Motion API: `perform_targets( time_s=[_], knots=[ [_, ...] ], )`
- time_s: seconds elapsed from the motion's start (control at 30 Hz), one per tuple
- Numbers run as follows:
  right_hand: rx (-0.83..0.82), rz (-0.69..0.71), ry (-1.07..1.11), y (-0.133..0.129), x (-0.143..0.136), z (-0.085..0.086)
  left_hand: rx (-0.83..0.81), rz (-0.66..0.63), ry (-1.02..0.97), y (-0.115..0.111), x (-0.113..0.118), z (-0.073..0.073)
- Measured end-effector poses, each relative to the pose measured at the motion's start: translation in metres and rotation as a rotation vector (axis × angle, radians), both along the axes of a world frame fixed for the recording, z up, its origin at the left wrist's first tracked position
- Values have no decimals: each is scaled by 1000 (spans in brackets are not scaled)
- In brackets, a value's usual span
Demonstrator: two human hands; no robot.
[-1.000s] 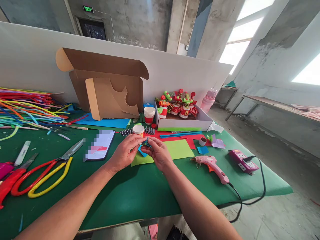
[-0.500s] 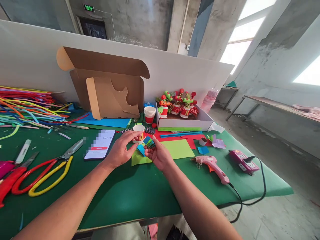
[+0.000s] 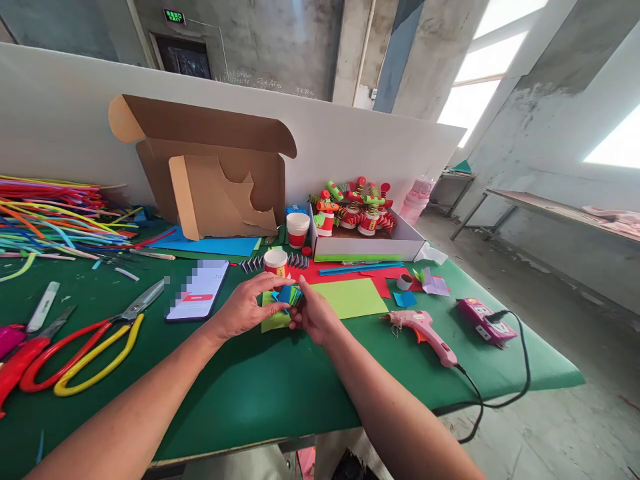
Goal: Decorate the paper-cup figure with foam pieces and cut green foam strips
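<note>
so there's a phone (image 3: 203,293) lying left of the fingers (image 3: 266,281), an open cardboard box (image 3: 213,148) standing behind them, some pink bottle (image 3: 416,201) farther back on their right, and an exit sign (image 3: 174,16) way up beyond

Small blue-green paper (image 3: 295,295), apparently pleated, between left fingers (image 3: 267,283) and right fingers (image 3: 300,319)

Concrete walls (image 3: 280,40), a glue gun (image 3: 425,328) and scissors (image 3: 134,311) show a craft workshop.

The person's bare forearms (image 3: 145,415) taper smoothly to slimmer wrists (image 3: 215,333) and bare hands (image 3: 240,310).
</note>
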State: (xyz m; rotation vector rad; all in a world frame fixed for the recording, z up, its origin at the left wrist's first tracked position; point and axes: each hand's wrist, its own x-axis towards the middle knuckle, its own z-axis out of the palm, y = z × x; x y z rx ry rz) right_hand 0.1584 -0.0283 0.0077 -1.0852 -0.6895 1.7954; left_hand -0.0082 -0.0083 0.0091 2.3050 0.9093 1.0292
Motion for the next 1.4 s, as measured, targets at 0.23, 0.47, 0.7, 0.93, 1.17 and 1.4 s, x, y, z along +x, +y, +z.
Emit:
perform_targets(
  time_s=[0.23, 0.47, 0.7, 0.93, 1.17, 1.4],
  knots=[
    [24, 48, 1, 0, 1, 1, -64, 12, -67, -1, 2, 0],
    [115, 170, 144, -1, 3, 3, -364, 143, -260, 7, -2, -2],
    [73, 212, 145, -1, 3, 3, -486, 106, -370, 4, 1, 2],
    [85, 188, 91, -2, 2, 6, -623, 62, -522, 7, 1, 0],
    [201, 149, 48, -4, 1, 6, -608, 7, -496, 7, -3, 1],
    [338, 59, 87, -3, 2, 3, -662, -64, -498, 2, -3, 8]
  ],
)
